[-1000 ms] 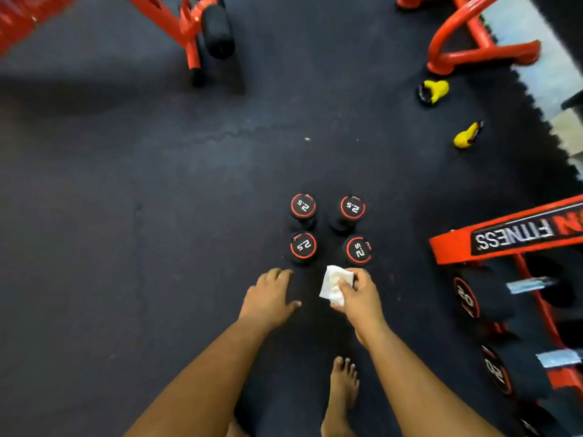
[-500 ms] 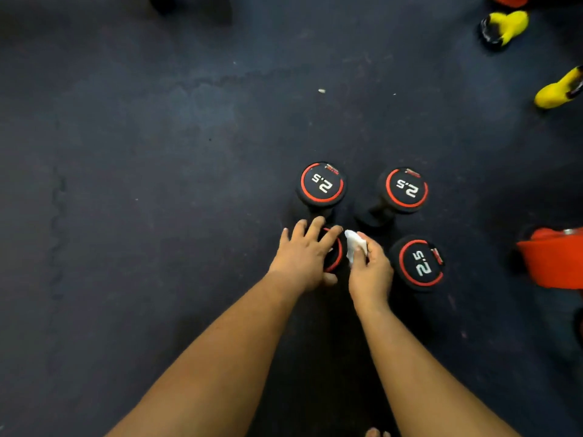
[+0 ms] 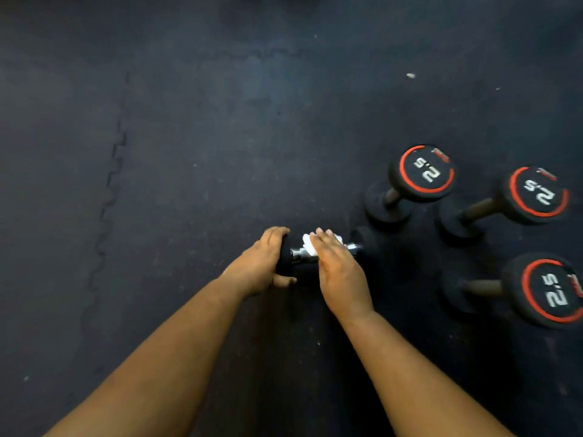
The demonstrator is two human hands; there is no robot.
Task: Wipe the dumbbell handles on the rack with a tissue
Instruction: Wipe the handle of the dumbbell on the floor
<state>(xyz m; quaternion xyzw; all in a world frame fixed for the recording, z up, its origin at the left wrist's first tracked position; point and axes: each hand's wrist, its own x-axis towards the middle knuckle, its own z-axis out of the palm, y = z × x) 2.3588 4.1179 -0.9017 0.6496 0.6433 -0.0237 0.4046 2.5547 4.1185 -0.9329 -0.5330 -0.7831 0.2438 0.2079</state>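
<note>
A dark rubber floor mat (image 3: 189, 152) is spread under everything. Three upright 2.5 dumbbells (image 3: 410, 187) are stood to the right of the hands, well apart from them. A fourth dumbbell (image 3: 288, 257) is laid on its side, its near head clasped by the left hand (image 3: 262, 263). A white tissue (image 3: 310, 244) is pressed around its chrome handle (image 3: 352, 246) by the right hand (image 3: 337, 269).

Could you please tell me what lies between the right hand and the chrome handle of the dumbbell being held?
In the head view, a white tissue sits between the right hand and the dumbbell handle; the left hand grips the dumbbell's end.
</note>
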